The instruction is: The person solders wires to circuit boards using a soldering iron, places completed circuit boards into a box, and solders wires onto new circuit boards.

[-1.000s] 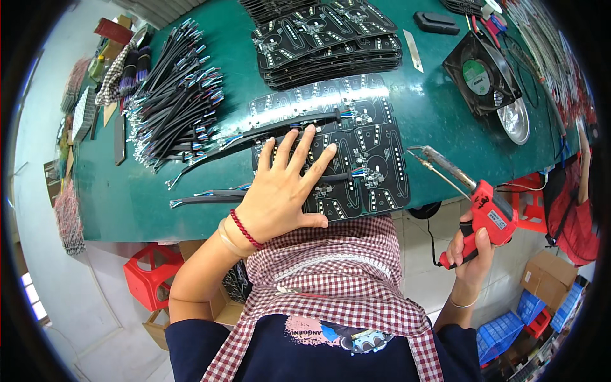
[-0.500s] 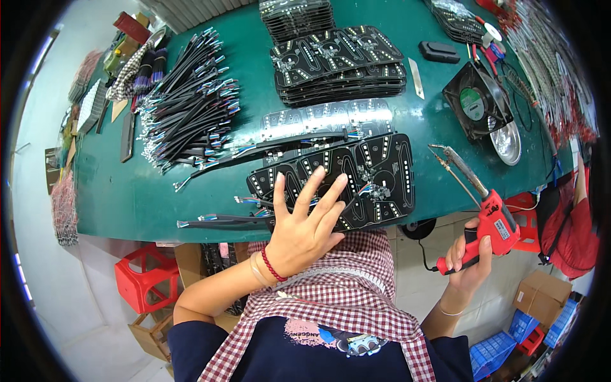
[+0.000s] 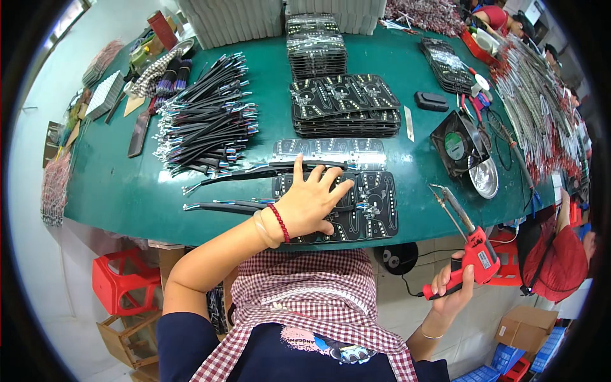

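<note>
My left hand lies over a black circuit board near the table's front edge, its fingers spread. Between the fingers and the far side of that board runs a black-sleeved cable with coloured wire ends. A second cable reaches in from the left and passes under my hand, where its end is hidden. Just beyond lies another circuit board, shiny with glare. My right hand grips a red soldering gun by its handle, off the table's front edge, tip pointing up and away.
Stacked circuit boards stand behind, with a heap of black cables to their left. At right are a black fan, a metal dish and a metal strip. A person is at the far right.
The near board has gone from tilted to lying straight on the table. My left hand has shifted with it. The whole view has moved, showing more of the table's far side.
</note>
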Action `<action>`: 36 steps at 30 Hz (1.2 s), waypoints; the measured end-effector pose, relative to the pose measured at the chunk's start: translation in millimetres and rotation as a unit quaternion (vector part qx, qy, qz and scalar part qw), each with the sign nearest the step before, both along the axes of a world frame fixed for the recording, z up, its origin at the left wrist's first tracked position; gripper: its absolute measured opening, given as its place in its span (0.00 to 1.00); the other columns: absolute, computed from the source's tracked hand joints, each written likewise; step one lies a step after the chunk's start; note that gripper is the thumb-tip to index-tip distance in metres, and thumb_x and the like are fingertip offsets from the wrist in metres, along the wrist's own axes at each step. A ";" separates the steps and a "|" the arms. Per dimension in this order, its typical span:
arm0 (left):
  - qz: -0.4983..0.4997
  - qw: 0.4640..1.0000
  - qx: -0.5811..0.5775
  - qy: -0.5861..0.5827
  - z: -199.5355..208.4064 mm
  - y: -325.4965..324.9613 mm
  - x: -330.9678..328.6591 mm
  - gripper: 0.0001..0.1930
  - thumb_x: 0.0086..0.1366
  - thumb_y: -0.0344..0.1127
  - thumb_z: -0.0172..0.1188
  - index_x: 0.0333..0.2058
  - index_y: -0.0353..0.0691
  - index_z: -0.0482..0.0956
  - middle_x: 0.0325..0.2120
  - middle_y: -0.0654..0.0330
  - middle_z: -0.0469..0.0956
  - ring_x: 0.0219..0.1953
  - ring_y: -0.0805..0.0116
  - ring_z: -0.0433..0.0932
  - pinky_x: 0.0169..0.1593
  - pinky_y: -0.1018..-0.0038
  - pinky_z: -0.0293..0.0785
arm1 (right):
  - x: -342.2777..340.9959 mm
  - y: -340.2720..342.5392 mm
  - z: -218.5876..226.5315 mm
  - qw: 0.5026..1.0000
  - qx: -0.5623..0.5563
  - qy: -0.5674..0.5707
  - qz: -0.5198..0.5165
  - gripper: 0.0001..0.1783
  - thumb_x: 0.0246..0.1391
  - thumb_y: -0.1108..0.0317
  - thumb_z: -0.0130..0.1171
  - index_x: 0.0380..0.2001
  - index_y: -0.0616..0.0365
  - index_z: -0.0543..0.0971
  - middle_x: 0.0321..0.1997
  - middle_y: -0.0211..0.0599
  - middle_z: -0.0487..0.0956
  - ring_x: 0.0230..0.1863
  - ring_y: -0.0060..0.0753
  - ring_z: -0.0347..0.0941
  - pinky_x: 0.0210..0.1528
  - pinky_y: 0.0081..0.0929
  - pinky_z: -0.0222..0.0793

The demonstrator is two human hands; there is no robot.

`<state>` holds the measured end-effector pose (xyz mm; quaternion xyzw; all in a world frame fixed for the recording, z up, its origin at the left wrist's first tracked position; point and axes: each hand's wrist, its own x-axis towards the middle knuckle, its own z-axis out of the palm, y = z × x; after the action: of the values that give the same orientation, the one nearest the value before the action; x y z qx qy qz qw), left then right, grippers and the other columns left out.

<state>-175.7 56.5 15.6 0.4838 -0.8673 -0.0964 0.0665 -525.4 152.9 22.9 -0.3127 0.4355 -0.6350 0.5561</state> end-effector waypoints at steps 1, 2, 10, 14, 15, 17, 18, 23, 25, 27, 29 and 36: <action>-0.002 1.000 -0.005 0.002 0.6 -0.4 0.8 0.52 0.39 0.53 0.80 0.64 0.45 0.67 0.59 0.51 0.66 0.63 0.48 0.66 0.64 0.25 0.46 | 0.1 0.2 -0.3 1.000 -0.001 0.000 -0.002 0.24 0.71 0.50 0.45 0.50 0.62 0.68 0.17 0.33 0.68 0.10 0.20 0.57 0.12 0.21 0.59; -0.005 1.000 -0.002 0.004 1.0 -1.3 1.8 0.52 0.38 0.54 0.80 0.63 0.45 0.68 0.57 0.52 0.66 0.62 0.49 0.66 0.64 0.25 0.46 | 0.4 0.2 -0.5 1.000 -0.003 0.000 -0.004 0.24 0.71 0.50 0.45 0.50 0.62 0.68 0.17 0.33 0.68 0.10 0.20 0.58 0.12 0.21 0.59; 0.019 0.999 -0.037 0.008 -6.1 21.0 7.4 0.54 0.40 0.61 0.77 0.65 0.45 0.65 0.68 0.49 0.58 0.70 0.47 0.57 0.67 0.28 0.42 | 4.9 -2.2 -0.4 1.000 -0.014 0.009 0.011 0.24 0.71 0.49 0.44 0.50 0.62 0.68 0.17 0.32 0.68 0.10 0.20 0.57 0.13 0.21 0.59; 0.038 0.999 0.009 -0.004 -8.8 27.5 11.1 0.65 0.37 0.67 0.75 0.71 0.45 0.56 0.69 0.38 0.54 0.72 0.39 0.53 0.68 0.32 0.44 | 8.4 -8.4 -0.7 1.000 -0.015 0.002 0.023 0.23 0.71 0.50 0.44 0.51 0.62 0.68 0.17 0.32 0.68 0.10 0.20 0.58 0.14 0.21 0.59; 0.029 1.000 0.003 -0.005 -8.5 24.8 10.3 0.65 0.36 0.67 0.76 0.71 0.46 0.56 0.69 0.37 0.55 0.71 0.38 0.54 0.68 0.32 0.44 | 9.5 -9.6 -0.6 1.000 -0.011 0.000 0.022 0.23 0.71 0.50 0.44 0.51 0.62 0.68 0.17 0.32 0.68 0.10 0.20 0.58 0.14 0.21 0.59; 0.024 0.999 -0.026 -0.025 -5.0 19.1 6.5 0.66 0.33 0.66 0.77 0.71 0.49 0.56 0.66 0.37 0.59 0.68 0.37 0.59 0.65 0.35 0.51 | 11.3 -10.9 -0.1 1.000 -0.013 0.002 0.026 0.23 0.71 0.50 0.44 0.51 0.62 0.68 0.17 0.32 0.69 0.10 0.20 0.58 0.14 0.21 0.59; 0.023 0.999 -0.020 -0.037 -1.9 17.8 3.1 0.66 0.33 0.65 0.77 0.71 0.50 0.56 0.65 0.37 0.60 0.67 0.37 0.60 0.64 0.37 0.52 | 11.7 -11.4 0.2 0.999 -0.016 0.003 0.028 0.23 0.71 0.50 0.44 0.51 0.62 0.68 0.17 0.32 0.69 0.10 0.20 0.58 0.14 0.21 0.59; 0.043 0.996 -0.052 -0.060 21.0 24.5 -9.8 0.65 0.32 0.59 0.80 0.71 0.53 0.57 0.64 0.41 0.61 0.64 0.42 0.62 0.60 0.45 0.57 | 11.0 -7.4 -0.1 0.999 -0.039 0.011 0.031 0.23 0.71 0.51 0.44 0.51 0.62 0.68 0.17 0.32 0.69 0.10 0.19 0.58 0.14 0.21 0.59; 0.068 0.993 -0.076 -0.053 27.6 26.6 -9.2 0.64 0.33 0.55 0.81 0.71 0.54 0.57 0.65 0.44 0.60 0.63 0.47 0.62 0.60 0.48 0.57 | 9.4 -6.1 -1.3 0.999 -0.037 0.010 0.021 0.22 0.71 0.51 0.44 0.51 0.61 0.68 0.17 0.33 0.69 0.10 0.19 0.58 0.14 0.21 0.59; 0.094 0.987 -0.122 -0.038 29.3 20.4 -3.6 0.59 0.36 0.52 0.80 0.70 0.51 0.60 0.61 0.48 0.64 0.59 0.52 0.65 0.57 0.55 0.58 | 8.0 -5.6 -2.1 1.000 -0.025 0.008 0.006 0.22 0.71 0.51 0.44 0.51 0.61 0.68 0.17 0.33 0.69 0.11 0.19 0.59 0.13 0.21 0.60; 0.107 0.981 -0.163 -0.010 26.5 3.2 7.1 0.56 0.37 0.49 0.80 0.68 0.46 0.63 0.54 0.53 0.69 0.55 0.56 0.67 0.55 0.60 0.60 | 6.8 -6.6 -2.5 0.999 -0.028 0.015 0.002 0.22 0.71 0.51 0.43 0.51 0.61 0.68 0.18 0.33 0.69 0.11 0.19 0.59 0.13 0.21 0.59; -0.006 0.997 0.081 -0.001 5.5 -78.4 54.3 0.52 0.49 0.65 0.71 0.67 0.40 0.64 0.59 0.48 0.71 0.65 0.52 0.63 0.64 0.52 0.58 | 5.3 -6.9 -3.2 0.999 -0.045 0.004 0.016 0.22 0.71 0.51 0.44 0.51 0.61 0.67 0.18 0.33 0.69 0.11 0.20 0.59 0.13 0.21 0.59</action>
<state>-121.5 -21.9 21.1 0.4820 -0.8598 -0.1663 0.0260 -520.1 146.0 19.7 -0.3472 0.4037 -0.6438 0.5495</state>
